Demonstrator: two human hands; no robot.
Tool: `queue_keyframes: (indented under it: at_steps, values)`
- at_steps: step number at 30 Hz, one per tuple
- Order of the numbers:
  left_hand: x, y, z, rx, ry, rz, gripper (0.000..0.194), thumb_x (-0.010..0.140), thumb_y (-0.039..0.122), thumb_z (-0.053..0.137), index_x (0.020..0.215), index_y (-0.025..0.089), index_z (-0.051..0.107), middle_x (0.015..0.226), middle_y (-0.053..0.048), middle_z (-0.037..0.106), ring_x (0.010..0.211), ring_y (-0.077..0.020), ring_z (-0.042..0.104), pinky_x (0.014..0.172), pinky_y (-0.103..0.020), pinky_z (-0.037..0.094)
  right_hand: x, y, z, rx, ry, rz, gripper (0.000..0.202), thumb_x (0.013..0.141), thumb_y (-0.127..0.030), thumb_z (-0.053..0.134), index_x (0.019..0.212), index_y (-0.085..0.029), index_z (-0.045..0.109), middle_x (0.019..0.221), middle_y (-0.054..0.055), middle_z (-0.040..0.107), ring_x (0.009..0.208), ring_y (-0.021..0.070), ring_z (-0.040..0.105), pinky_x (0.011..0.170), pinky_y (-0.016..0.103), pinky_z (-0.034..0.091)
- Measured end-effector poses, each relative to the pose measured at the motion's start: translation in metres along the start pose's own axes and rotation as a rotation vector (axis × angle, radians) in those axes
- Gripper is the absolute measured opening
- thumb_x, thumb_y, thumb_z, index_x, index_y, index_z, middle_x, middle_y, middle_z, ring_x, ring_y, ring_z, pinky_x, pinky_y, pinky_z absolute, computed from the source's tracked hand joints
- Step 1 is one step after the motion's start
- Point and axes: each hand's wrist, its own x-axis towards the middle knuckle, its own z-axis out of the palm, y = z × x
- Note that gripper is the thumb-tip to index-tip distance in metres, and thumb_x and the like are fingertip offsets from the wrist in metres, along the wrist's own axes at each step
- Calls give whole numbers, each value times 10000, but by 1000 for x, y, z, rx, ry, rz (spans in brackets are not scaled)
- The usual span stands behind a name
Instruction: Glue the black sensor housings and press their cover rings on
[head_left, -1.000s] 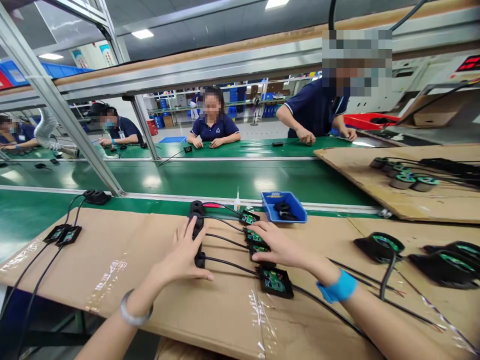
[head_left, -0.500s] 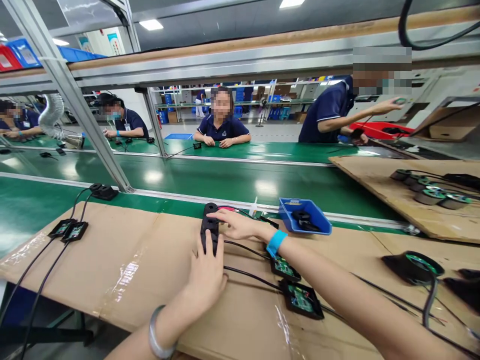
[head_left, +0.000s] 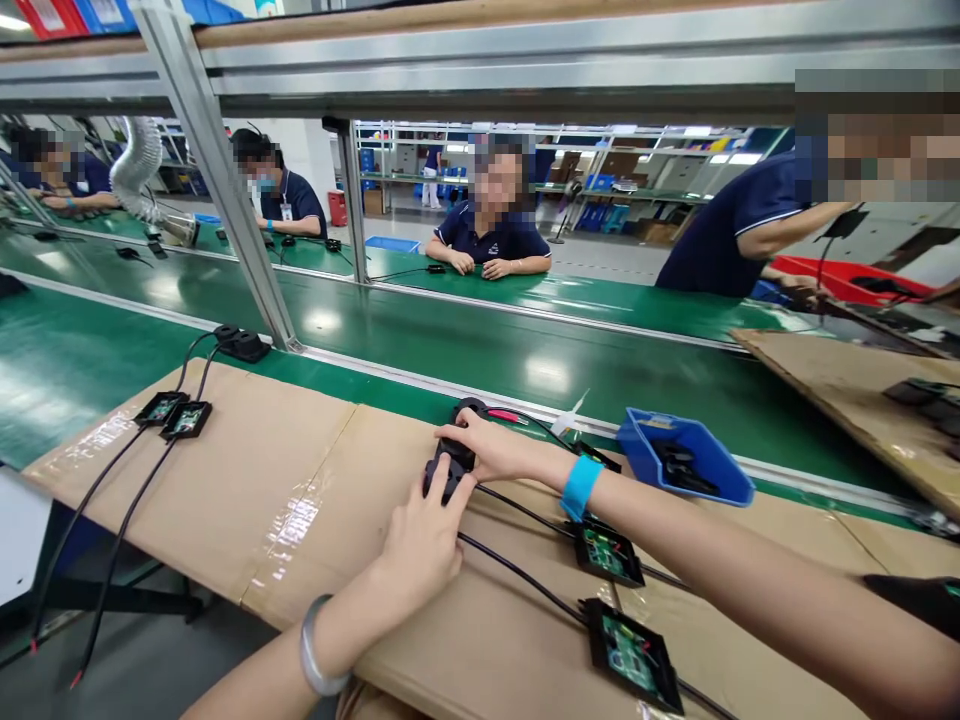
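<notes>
Fingers of left hand (head_left: 420, 545) spread, tips on near end of black housings (head_left: 457, 457). Right hand (head_left: 495, 448) arched over middle ones; cannot tell whether pinching. Housings in row at far side of cardboard-covered tabletop (head_left: 225, 470). Cables (head_left: 517, 567) run right to circuit boxes (head_left: 632, 655); right forearm (head_left: 712, 540) crosses in front, partly hiding them. Bin (head_left: 637, 462) and bottle (head_left: 568, 421) beyond forearm.
</notes>
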Motion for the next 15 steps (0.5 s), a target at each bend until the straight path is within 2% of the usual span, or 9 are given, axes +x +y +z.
queue_keyframes:
  at_steps: [3, 5, 8, 10, 13, 15]
  values:
    - [2, -32, -6, -14, 1, 78, 795, 795, 142, 606, 1506, 316, 297, 1655, -98, 205, 1370, -394, 437, 846, -550, 616, 11, -16, 1, -22, 14, 74, 634, 791, -230, 772, 1376, -191, 528, 1161, 138, 475, 911, 221, 609, 820, 355, 525]
    - [5, -60, -9, -19, 24, 164, 773, 785, 140, 609, 1484, 315, 332, 1649, -90, 223, 1382, -363, 433, 944, -535, 575, 22, -28, 2, -37, 24, 133, 579, 824, -248, 757, 1355, -179, 537, 1173, 136, 510, 916, 216, 620, 827, 369, 534]
    - [16, -110, -17, -30, 79, 312, 715, 803, 182, 605, 1473, 271, 371, 1655, -99, 209, 1458, -325, 339, 1137, -484, 421, 47, -46, 3, -49, 40, 231, 472, 903, -309, 692, 1325, -176, 530, 1236, 112, 560, 941, 203, 630, 830, 394, 557]
    - [26, -145, -26, -45, 67, 383, 714, 822, 212, 589, 1497, 234, 357, 1660, -117, 197, 1492, -299, 285, 1190, -446, 341, 70, -58, 3, -48, 59, 288, 420, 949, -340, 637, 1322, -184, 525, 1272, 99, 570, 982, 207, 635, 839, 410, 567]
    - [45, -189, -46, -32, 63, 383, 645, 815, 229, 590, 1446, 230, 454, 1626, -104, 309, 1449, -259, 379, 1163, -379, 367, 111, -70, -3, -32, 97, 350, 409, 973, -376, 600, 1327, -183, 528, 1306, 105, 567, 1072, 235, 624, 890, 444, 559]
    - [57, -209, -62, 0, 99, 315, 592, 790, 250, 620, 1377, 251, 539, 1574, -85, 417, 1364, -253, 486, 1114, -361, 414, 137, -75, -11, -8, 116, 370, 423, 971, -396, 600, 1328, -181, 532, 1325, 110, 562, 1114, 249, 613, 921, 463, 546]
